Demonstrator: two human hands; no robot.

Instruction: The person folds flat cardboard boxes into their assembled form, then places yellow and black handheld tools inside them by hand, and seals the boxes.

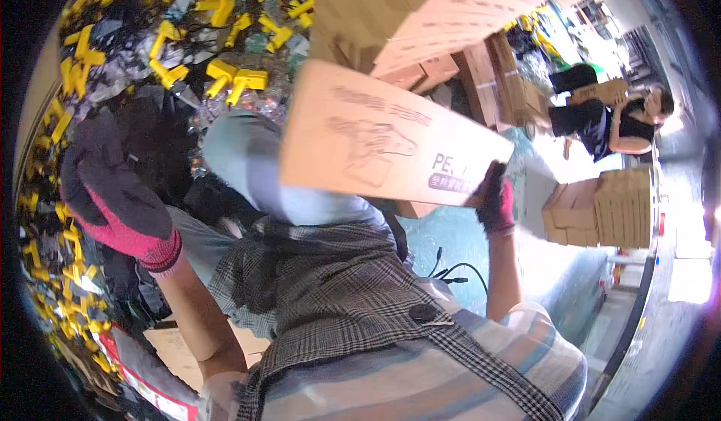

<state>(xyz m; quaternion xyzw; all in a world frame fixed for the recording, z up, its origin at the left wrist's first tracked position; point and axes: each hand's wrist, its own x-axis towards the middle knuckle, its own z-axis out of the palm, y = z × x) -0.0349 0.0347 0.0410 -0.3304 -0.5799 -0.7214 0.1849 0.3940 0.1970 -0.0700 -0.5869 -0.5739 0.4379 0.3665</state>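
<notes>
My right hand (496,202), in a pink and dark-palmed glove, grips the right end of a flat brown cardboard box (390,139). The box is held tilted above my lap, its printed face with a line drawing turned toward me. My left hand (120,192), gloved the same way, is held out at the left with its fingers stretched, and I see nothing in it. Close behind it lies a heap of yellow plastic pieces (79,68) mixed with dark and clear bits.
Stacked cardboard boxes (451,23) rise at the far middle. More boxes (601,209) stand on the floor at right, beyond a black cable (466,271). A co-worker (612,117) sits holding a box farther off. Another carton (176,353) lies by my left forearm.
</notes>
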